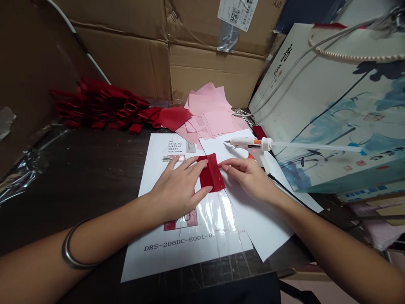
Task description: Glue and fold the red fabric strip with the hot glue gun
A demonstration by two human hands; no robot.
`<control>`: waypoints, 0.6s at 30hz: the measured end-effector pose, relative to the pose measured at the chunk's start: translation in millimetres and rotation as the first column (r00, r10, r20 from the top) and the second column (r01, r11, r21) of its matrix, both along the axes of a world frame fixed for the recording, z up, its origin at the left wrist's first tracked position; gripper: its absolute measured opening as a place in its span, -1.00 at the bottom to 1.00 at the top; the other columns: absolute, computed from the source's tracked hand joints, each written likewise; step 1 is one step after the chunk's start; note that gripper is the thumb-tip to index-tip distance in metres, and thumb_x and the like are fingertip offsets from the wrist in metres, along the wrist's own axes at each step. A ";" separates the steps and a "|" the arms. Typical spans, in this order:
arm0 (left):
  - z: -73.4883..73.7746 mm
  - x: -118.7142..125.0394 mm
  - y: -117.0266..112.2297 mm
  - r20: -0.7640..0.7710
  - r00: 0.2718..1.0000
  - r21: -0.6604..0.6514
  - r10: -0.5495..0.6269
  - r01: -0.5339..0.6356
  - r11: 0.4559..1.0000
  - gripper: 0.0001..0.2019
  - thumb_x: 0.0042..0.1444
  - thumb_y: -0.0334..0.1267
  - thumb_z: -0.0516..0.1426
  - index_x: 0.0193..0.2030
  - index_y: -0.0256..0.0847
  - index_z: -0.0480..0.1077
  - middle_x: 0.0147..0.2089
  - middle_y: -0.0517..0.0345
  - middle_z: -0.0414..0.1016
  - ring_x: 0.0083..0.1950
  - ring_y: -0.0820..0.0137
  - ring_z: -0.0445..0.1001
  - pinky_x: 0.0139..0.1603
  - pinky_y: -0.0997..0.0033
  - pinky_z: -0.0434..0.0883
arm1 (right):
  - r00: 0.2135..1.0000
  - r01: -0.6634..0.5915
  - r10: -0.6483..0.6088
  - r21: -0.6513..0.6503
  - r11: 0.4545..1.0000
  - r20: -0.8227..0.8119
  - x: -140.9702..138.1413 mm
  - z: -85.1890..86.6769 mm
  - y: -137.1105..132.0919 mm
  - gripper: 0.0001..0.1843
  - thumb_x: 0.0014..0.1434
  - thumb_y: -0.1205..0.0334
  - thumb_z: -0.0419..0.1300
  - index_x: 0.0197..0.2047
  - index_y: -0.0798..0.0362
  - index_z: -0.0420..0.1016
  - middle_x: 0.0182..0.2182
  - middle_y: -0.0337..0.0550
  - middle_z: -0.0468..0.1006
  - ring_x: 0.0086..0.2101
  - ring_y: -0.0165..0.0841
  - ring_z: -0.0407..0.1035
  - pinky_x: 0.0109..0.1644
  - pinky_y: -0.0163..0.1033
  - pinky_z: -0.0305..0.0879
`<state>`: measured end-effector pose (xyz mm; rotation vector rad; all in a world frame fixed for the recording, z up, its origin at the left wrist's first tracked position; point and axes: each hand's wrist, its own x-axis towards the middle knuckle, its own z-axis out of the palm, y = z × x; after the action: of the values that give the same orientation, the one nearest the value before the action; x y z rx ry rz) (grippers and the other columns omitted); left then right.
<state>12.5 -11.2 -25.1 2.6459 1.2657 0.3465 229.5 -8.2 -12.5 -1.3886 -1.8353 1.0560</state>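
Observation:
A small dark red folded piece (212, 174) lies on a white printed sheet (186, 240) in the middle of the dark table. My left hand (177, 189) rests flat on the sheet, fingers stretched out and pressing the piece's left side. My right hand (248, 174) touches the piece's right edge with its fingertips drawn together. A white glue gun (253, 144) with a clear glue stick lies just beyond my right hand, its nozzle pointing left.
A heap of pink paper squares (209, 112) and a pile of finished red pieces (104, 107) lie at the back against cardboard boxes (177, 55). A painted gift bag (341, 109) stands on the right. Clear plastic film (19, 173) covers the left edge.

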 end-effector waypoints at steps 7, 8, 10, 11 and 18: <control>3.1 -2.3 0.7 0.019 1.000 0.005 -0.025 0.025 1.000 -0.50 0.27 -0.01 0.04 0.26 -0.20 0.21 0.34 -0.02 0.30 0.39 0.11 0.17 0.35 -0.17 0.04 | 0.988 -0.060 0.007 0.337 0.940 0.157 1.7 -8.9 -0.2 -0.77 0.16 0.37 0.19 -0.18 0.00 0.65 -0.13 -0.12 0.63 -0.16 -0.23 0.51 -0.06 0.00 0.44; 3.6 -2.5 1.0 0.025 0.999 0.007 -0.027 0.027 1.000 -0.51 0.26 -0.01 0.04 0.25 -0.19 0.22 0.34 -0.02 0.29 0.38 0.12 0.18 0.34 -0.16 0.05 | 0.989 -0.073 0.022 0.352 0.933 0.149 1.9 -9.2 -0.1 -0.76 0.16 0.37 0.19 -0.16 -0.01 0.65 -0.09 -0.13 0.63 -0.11 -0.22 0.51 0.00 0.01 0.44; 3.9 -3.0 1.8 0.038 0.999 0.009 -0.025 0.025 1.000 -0.55 0.25 -0.01 0.06 0.20 -0.18 0.26 0.35 -0.03 0.28 0.37 0.13 0.20 0.34 -0.14 0.07 | 0.990 -0.085 0.038 0.362 0.928 0.135 1.9 -9.6 -0.2 -0.74 0.17 0.35 0.20 -0.12 -0.03 0.65 -0.03 -0.13 0.62 -0.05 -0.21 0.51 0.05 0.04 0.43; 3.7 -3.2 2.4 0.042 0.999 0.011 -0.022 0.022 1.000 -0.56 0.25 -0.01 0.06 0.18 -0.18 0.28 0.35 -0.04 0.27 0.36 0.13 0.21 0.34 -0.14 0.07 | 0.991 -0.087 0.042 0.359 0.929 0.129 1.8 -9.8 -0.4 -0.74 0.18 0.34 0.20 -0.10 -0.04 0.64 -0.01 -0.13 0.61 -0.04 -0.20 0.51 0.05 0.05 0.44; 1.6 -4.9 6.3 0.065 0.998 0.042 -0.022 0.019 0.999 -0.49 0.19 0.10 0.11 0.13 -0.22 0.34 0.32 -0.07 0.30 0.39 0.04 0.14 0.33 -0.07 0.13 | 0.995 -0.073 0.043 0.357 0.931 0.093 0.5 -11.2 -2.0 -0.74 0.19 0.31 0.21 -0.06 -0.06 0.62 -0.01 -0.15 0.60 -0.04 -0.15 0.52 -0.03 0.07 0.50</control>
<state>7.6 -4.9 -23.5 2.6565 1.2238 0.4563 230.1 -10.2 -23.8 -1.1781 -2.0201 0.6496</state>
